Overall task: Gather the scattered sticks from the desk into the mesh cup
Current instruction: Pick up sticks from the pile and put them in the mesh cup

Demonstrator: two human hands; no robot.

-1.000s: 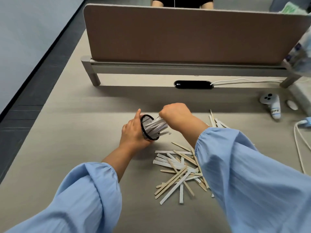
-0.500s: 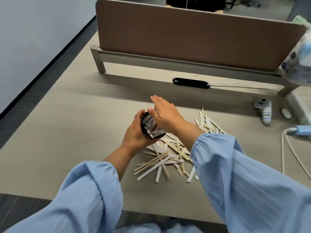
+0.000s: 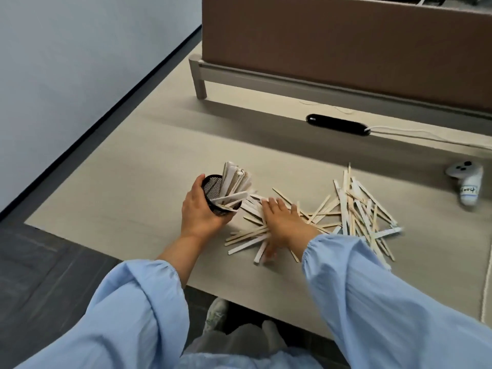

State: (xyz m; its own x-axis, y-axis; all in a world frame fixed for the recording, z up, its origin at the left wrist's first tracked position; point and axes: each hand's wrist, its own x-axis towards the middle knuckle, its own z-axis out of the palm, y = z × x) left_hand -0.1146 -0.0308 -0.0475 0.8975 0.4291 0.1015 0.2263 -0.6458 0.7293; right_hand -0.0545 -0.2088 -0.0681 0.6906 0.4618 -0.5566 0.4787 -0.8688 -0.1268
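My left hand [image 3: 198, 214] grips the black mesh cup [image 3: 216, 190], held tilted just above the desk. A bundle of pale sticks [image 3: 235, 177] pokes out of its mouth. My right hand [image 3: 282, 222] lies flat, fingers spread, on a heap of scattered wooden and white sticks [image 3: 247, 237] right of the cup. A second loose pile of sticks [image 3: 359, 209] lies further right. Whether the right hand's thumb has closed on any stick is hidden by blur.
A brown divider panel [image 3: 346, 38] on a grey rail closes the desk's far side, with a black cable port [image 3: 337, 124] and white cable below it. A white controller [image 3: 467, 182] lies at the far right. The desk's near edge [image 3: 213, 291] runs just behind my forearms.
My right hand has left the cup's mouth and dropped flat onto the stick heap. The left hand has turned the cup more upright. The view has swung left and down.
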